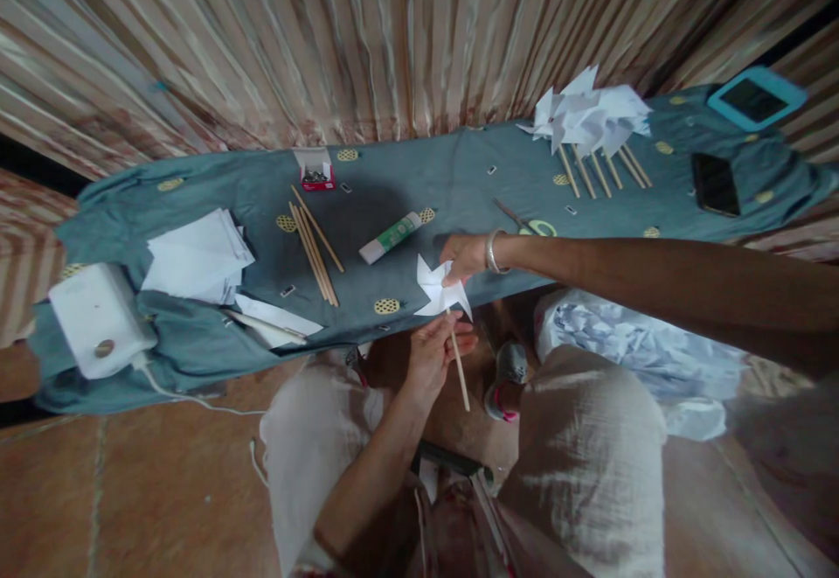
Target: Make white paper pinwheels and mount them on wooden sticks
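We see a small red box (pixel 317 177) on the far side of the cloth-covered table (pixel 459 176), open, with dark little metal pieces inside. At the near edge, the left hand (pixel 429 355) grips a wooden stick (pixel 462 383). The right hand (pixel 464 256) pinches the white paper pinwheel (pixel 436 289), whose folded points fan out atop the stick.
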The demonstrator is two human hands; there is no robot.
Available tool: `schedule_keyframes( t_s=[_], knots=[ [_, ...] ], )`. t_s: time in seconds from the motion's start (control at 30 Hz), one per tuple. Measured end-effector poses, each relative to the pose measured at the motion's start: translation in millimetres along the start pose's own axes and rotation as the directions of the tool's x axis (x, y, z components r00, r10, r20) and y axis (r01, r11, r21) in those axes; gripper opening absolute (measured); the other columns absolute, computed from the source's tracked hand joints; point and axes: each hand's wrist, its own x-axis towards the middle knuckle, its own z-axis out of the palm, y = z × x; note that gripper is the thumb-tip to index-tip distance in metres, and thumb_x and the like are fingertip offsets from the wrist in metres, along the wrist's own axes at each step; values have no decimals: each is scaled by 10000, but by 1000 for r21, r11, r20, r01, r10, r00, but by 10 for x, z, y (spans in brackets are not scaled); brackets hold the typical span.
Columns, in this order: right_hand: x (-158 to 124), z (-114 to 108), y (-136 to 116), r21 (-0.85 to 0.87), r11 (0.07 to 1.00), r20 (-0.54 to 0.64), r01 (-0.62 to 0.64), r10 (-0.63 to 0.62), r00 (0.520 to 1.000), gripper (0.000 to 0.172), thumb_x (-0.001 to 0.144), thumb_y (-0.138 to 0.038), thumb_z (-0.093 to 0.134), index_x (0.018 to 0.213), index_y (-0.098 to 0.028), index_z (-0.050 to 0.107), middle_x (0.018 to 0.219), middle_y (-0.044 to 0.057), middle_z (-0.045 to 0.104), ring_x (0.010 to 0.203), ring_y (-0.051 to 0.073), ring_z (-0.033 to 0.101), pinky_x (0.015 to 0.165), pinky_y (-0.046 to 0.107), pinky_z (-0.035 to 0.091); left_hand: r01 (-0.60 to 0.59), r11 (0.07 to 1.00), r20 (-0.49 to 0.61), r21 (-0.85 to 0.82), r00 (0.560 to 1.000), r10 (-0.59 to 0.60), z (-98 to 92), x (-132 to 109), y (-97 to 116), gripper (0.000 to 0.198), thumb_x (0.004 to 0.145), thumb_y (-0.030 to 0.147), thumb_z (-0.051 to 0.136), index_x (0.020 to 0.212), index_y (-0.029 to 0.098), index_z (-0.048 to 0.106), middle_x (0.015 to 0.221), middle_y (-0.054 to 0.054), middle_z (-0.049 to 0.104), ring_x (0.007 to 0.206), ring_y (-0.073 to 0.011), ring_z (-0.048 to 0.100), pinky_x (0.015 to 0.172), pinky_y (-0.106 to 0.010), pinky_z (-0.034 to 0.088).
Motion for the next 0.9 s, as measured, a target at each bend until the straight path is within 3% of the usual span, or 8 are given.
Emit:
schedule_keyframes(
  t_s=[0.13, 0.2, 0.27, 0.37, 0.9],
  knots=[
    [-8, 0, -39, 1, 999, 51, -46, 46, 998, 300, 898, -309, 615, 1130, -119, 612, 1121, 87, 644, 970, 201, 641, 830, 376, 548, -19, 1000, 6, 7, 1000, 19, -7, 3, -16, 255, 734, 289, 765, 882, 94, 692, 697, -62, 714, 530, -145, 676, 536, -230, 526],
    [-3, 5, -50, 7, 998, 41, -60, 59, 997, 226, 893, -266, 617, 1041, -96, 636, 1018, 76, 664, 908, 185, 649, 799, 346, 549, -20, 1000, 0, 16, 1000, 20, -8, 4, -25, 279, 729, 311, 771, 887, 95, 692, 710, -67, 716, 559, -156, 688, 583, -257, 547],
    [3, 14, -54, 19, 998, 11, -61, 61, 998, 106, 847, -165, 643, 823, -63, 648, 779, 46, 655, 775, 154, 644, 724, 272, 530, -21, 1000, -2, 19, 1000, 21, -7, 2, -30, 289, 726, 324, 775, 885, 97, 694, 716, -67, 716, 580, -165, 696, 631, -284, 563],
    [20, 32, -45, 49, 997, -30, -54, 56, 998, 133, 810, -122, 654, 691, -82, 610, 605, -3, 589, 678, 127, 615, 669, 231, 504, -29, 1000, 3, 11, 1000, 29, -3, -6, -30, 278, 728, 322, 772, 875, 99, 695, 704, -60, 714, 583, -166, 697, 634, -283, 563],
    [103, 86, 21, 191, 980, -48, -45, 55, 997, 252, 730, -96, 705, 555, -116, 524, 510, -15, 555, 611, 120, 618, 669, 238, 518, -21, 1000, -9, -13, 1000, 21, 4, 45, -90, 263, 725, 319, 763, 865, 108, 695, 655, -38, 691, 528, -144, 663, 534, -241, 508]
  ],
)
